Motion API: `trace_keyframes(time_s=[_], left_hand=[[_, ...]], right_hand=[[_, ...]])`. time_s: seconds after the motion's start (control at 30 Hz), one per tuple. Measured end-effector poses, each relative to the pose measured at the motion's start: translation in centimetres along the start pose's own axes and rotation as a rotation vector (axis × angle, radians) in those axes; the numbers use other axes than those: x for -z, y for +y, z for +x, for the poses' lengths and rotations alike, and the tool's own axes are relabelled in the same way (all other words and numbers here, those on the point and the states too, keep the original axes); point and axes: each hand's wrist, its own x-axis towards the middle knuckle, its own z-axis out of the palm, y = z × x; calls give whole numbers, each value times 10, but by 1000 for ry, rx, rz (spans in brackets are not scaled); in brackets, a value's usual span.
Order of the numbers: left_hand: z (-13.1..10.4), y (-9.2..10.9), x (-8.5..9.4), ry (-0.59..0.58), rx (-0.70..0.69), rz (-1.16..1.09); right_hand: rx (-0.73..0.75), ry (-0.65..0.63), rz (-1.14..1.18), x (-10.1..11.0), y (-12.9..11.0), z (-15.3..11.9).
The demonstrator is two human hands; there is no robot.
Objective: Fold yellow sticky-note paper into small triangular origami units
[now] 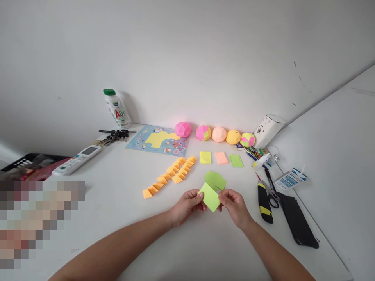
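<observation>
A light green square of paper (209, 197) is held up between both hands, turned like a diamond. My left hand (189, 206) pinches its left corner between thumb and fingers. At the right corner, my right hand (236, 207) grips it the same way. Just behind the square, several darker green sheets (216, 180) lie fanned on the table. Beyond them sit a yellow pad (205, 157), a peach pad (221, 158) and a green pad (236, 160). Folded orange paper pieces (166, 175) stand in two slanting rows to the left.
Several paper balls, one pink (183, 129), line the wall. A patterned sheet (159, 140), bottle (117, 111), keys (117, 135) and remote (77, 160) lie left. At right are a cutter (265, 203), scissors (273, 201), black pouch (299, 220) and white box (268, 130).
</observation>
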Motion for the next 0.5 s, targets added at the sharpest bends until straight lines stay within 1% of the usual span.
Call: trace_keyframes(time_s=[0.07,0.13,0.17,0.23,0.27,0.3,0.33,0.37,0.4,0.43,0.5], left_hand=[[1,0,-1,-22,3,-2],[2,-1,-1,-18,16,-1],[3,-1,-2,8,19,-1],[3,0,-3,82,17,-7],[3,1,-4,113,5,-21],[2,3,-5,101,3,-34],[1,5,-6,36,9,-53],[0,6,-7,-62,20,-63],[-2,7,-8,-137,19,-58],[-2,8,-9,-157,12,-44],[-3,6,-8,-142,26,-25]], right_hand=[[39,-12,-10,0,1,0],[143,14,-143,-1,0,-1],[234,49,-257,-1,-1,-2],[492,132,-529,-2,-1,-4],[629,153,-666,-2,-1,-5],[757,159,-796,-2,0,-6],[870,150,-914,-3,2,-6],[961,129,-1021,-3,4,-7],[1029,100,-1116,-4,6,-7],[1074,61,-1196,-4,8,-7],[1109,-30,-1304,-6,10,-7]])
